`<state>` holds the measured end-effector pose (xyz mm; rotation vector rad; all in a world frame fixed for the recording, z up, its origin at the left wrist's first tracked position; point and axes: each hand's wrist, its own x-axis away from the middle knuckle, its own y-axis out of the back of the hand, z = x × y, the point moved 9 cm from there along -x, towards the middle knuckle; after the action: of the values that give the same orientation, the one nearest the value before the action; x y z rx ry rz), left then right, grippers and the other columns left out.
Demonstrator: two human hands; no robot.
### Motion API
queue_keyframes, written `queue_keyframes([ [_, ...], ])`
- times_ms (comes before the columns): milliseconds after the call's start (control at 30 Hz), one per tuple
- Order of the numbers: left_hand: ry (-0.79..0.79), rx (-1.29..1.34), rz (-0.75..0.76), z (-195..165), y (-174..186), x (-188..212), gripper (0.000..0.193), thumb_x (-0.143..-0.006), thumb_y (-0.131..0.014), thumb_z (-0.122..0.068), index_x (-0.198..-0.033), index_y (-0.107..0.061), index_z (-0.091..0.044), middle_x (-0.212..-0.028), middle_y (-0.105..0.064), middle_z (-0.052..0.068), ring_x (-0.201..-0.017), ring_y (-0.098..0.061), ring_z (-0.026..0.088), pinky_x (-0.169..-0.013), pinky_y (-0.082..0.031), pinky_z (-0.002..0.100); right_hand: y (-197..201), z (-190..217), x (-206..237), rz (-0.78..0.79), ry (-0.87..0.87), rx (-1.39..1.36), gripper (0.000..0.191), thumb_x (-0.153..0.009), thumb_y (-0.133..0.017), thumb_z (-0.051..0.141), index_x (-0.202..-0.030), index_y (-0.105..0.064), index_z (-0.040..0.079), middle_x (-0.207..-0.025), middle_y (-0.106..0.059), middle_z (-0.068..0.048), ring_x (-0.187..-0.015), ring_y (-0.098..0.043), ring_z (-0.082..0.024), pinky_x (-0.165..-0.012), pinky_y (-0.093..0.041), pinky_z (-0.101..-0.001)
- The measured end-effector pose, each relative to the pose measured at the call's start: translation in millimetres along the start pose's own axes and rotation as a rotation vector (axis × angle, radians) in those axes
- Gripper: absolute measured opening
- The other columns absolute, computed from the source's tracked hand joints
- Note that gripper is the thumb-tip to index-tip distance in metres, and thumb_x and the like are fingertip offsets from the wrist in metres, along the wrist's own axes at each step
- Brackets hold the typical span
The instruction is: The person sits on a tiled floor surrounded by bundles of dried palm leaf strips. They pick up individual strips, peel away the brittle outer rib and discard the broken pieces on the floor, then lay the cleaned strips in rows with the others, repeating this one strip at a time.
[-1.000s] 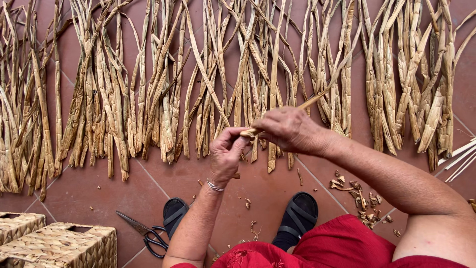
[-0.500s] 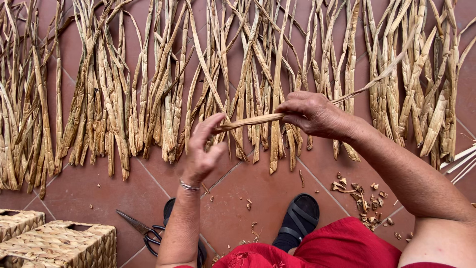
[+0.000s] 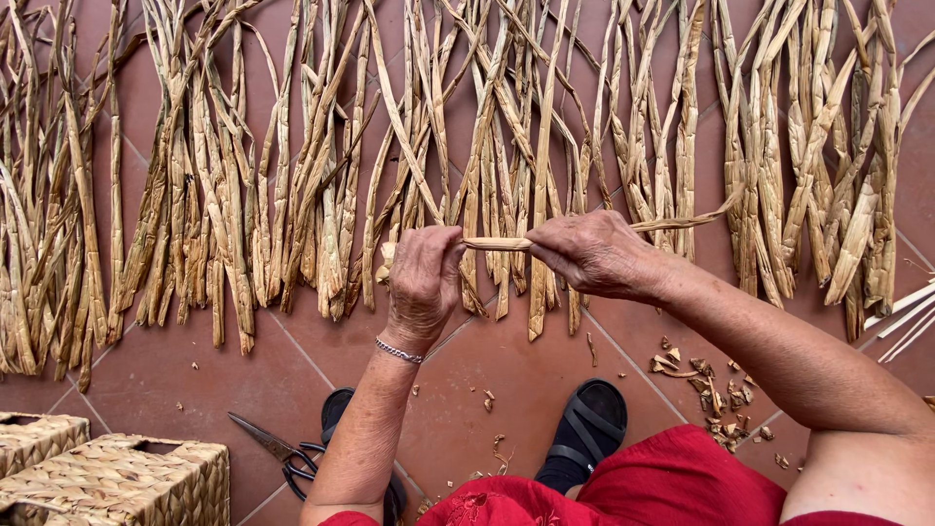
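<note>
One dried leaf strip (image 3: 497, 244) is gripped at mid-frame by the closed left hand (image 3: 425, 278) and the closed right hand (image 3: 594, 255), above scissors (image 3: 282, 456) at lower left.

Rows of dried plant stalks (image 3: 224, 185) lie side by side on the red tile floor (image 3: 292, 370), stretching away beyond the fingers and to both sides of them. Below and left of the fingers lie black scissors (image 3: 282, 453), and further left stand two woven baskets (image 3: 117, 482). Below and right of the fingers sits a small heap of dry trimmings (image 3: 716, 385). Pale sticks (image 3: 901, 317) show at the far right edge.
</note>
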<state>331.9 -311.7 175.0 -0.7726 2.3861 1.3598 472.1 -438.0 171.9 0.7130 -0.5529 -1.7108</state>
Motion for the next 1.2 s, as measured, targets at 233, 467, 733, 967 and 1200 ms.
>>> queue_keyframes([
  [233, 0.624, 0.836, 0.507, 16.7, -64.7, 64.5, 0.014, -0.109, -0.061, -0.015, -0.106, -0.07, -0.005, -0.089, -0.066, 0.001, -0.077, -0.056, 0.009, -0.068, -0.048, 0.026, -37.2, -12.6, 11.8, 0.028, -0.046, 0.337, 0.015, -0.098, -0.061, 0.008, -0.084, -0.058, 0.008, -0.061, -0.058, -0.004, -0.051, -0.063, -0.021, -0.041, -0.05, -0.0372],
  [467, 0.552, 0.601, 0.153, 29.6, -19.7, 32.9, 0.017, -0.098, -0.067, -0.014, -0.113, -0.063, -0.008, -0.085, -0.067, -0.003, -0.065, -0.061, 0.003, -0.047, -0.05, 0.018, -26.3, 18.8, 30.6, -0.317, 0.151, 0.186, 0.022, -0.095, -0.069, 0.021, -0.11, -0.065, 0.006, -0.081, -0.069, -0.007, -0.066, -0.07, -0.024, -0.049, -0.054, -0.0358],
  [733, 0.292, 0.328, 0.309, 0.3, -19.9, 34.7, 0.007, -0.1, -0.065, -0.011, -0.105, -0.07, -0.007, -0.085, -0.068, 0.001, -0.069, -0.06, 0.009, -0.057, -0.052, 0.023, -26.0, 17.2, 27.1, -0.226, 0.124, 0.284, 0.013, -0.092, -0.073, 0.017, -0.103, -0.067, 0.013, -0.061, -0.059, -0.001, -0.054, -0.065, -0.02, -0.044, -0.05, -0.0371],
  [967, 0.862, 1.356, 0.333, 4.7, -51.6, 69.4, 0.014, -0.099, -0.066, -0.013, -0.09, -0.061, -0.004, -0.086, -0.062, 0.003, -0.074, -0.05, 0.01, -0.067, -0.044, 0.025, -28.4, 26.4, 29.2, -0.233, 0.154, 0.217, 0.016, -0.091, -0.073, 0.018, -0.106, -0.067, 0.015, -0.06, -0.058, 0.002, -0.046, -0.059, -0.017, -0.039, -0.047, -0.0335],
  [1200, 0.95, 1.517, 0.401, -2.6, -55.8, 60.4, 0.013, -0.094, -0.072, -0.012, -0.098, -0.063, -0.004, -0.095, -0.07, 0.013, -0.078, -0.061, 0.015, -0.072, -0.051, 0.03, -31.0, 33.6, 31.0, -0.202, 0.164, 0.193, 0.01, -0.097, -0.07, 0.023, -0.1, -0.064, 0.016, -0.059, -0.057, 0.003, -0.048, -0.058, -0.013, -0.041, -0.046, -0.0315],
])
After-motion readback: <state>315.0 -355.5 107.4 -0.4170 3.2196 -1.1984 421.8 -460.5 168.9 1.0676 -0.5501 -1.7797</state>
